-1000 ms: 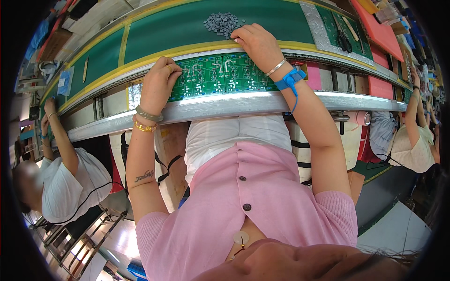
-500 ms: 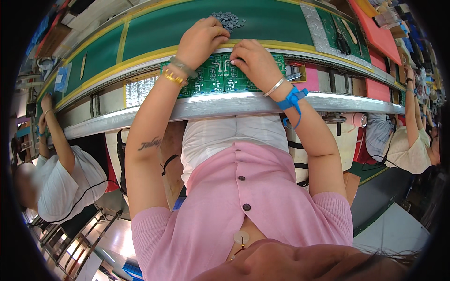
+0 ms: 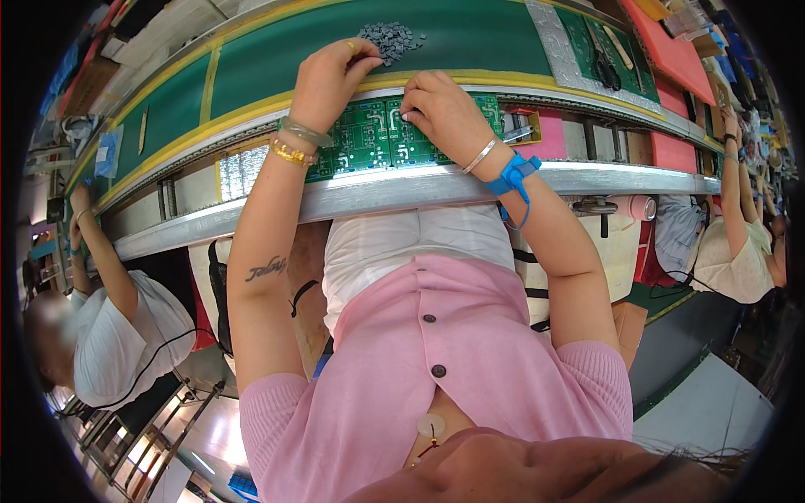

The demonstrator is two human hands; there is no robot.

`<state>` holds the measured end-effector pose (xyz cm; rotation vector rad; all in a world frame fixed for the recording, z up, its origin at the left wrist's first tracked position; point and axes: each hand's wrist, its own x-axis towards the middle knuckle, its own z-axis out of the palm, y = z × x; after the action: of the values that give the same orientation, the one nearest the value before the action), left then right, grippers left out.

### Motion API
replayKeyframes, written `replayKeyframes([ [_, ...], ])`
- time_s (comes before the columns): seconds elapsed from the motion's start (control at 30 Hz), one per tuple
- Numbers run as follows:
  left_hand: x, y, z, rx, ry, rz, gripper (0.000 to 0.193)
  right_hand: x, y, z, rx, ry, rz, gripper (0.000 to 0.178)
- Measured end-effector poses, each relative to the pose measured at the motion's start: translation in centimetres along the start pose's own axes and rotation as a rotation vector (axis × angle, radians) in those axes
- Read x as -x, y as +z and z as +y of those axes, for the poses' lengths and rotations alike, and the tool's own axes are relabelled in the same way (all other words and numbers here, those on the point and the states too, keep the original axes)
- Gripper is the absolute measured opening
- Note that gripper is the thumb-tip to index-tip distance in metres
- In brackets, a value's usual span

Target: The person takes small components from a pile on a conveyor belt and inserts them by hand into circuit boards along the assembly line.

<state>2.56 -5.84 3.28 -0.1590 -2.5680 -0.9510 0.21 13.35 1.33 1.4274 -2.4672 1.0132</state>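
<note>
My left hand [image 3: 329,82] is at the near left edge of a heap of small dark grey-blue parts [image 3: 392,38]. Its thumb and forefinger are brought together, and what they pinch, if anything, is too small to see. My right hand [image 3: 444,113] hovers over or touches the green circuit board [image 3: 360,138], thumb and fingertips closed. Whatever is between those fingers is hidden. The board shows white printed outlines and lies between the metal rails, right below the heap.
A metal rail [image 3: 394,184] runs along my side. Beyond lies a green belt [image 3: 277,59] with yellow edging. Scissors [image 3: 605,71] lie at the far right, a small yellow box [image 3: 530,130] right of the board. Co-workers sit at both sides.
My left hand has drawn slightly left, away from the heap's middle. My right hand keeps its place over the board. The whole view has shifted a little.
</note>
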Motion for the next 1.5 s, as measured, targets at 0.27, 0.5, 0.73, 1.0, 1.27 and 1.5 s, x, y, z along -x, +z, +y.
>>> replayKeyframes([
  [0.27, 3.4, -3.7, -0.4, 0.118, -0.153, -0.052, 0.011, 0.1, 0.0, 0.1, 0.015, -0.011, -0.006, 0.005],
  [0.5, 7.8, -6.9, -2.2, 0.272, -0.451, -0.043, 0.013, -1.6, -1.1, 1.0, 0.074, -0.055, -0.009, 0.014],
  [0.73, 9.3, -7.7, -3.0, 0.012, -0.253, -0.052, 0.009, -3.7, 0.4, 2.7, 0.426, -0.204, 0.042, 0.022],
  [1.0, 9.5, -7.6, -2.5, -0.133, -0.260, -0.065, 0.010, -3.2, 0.1, 2.7, 0.377, -0.242, 0.017, 0.013],
  [1.27, 9.3, -7.4, -2.1, -0.183, -0.234, -0.082, 0.011, -2.9, 0.1, 2.4, 0.240, -0.157, 0.146, 0.004],
  [1.5, 8.1, -7.6, -1.2, -0.137, -0.176, -0.099, 0.011, 0.9, -1.8, -1.2, -0.074, 0.081, 0.065, 0.009],
])
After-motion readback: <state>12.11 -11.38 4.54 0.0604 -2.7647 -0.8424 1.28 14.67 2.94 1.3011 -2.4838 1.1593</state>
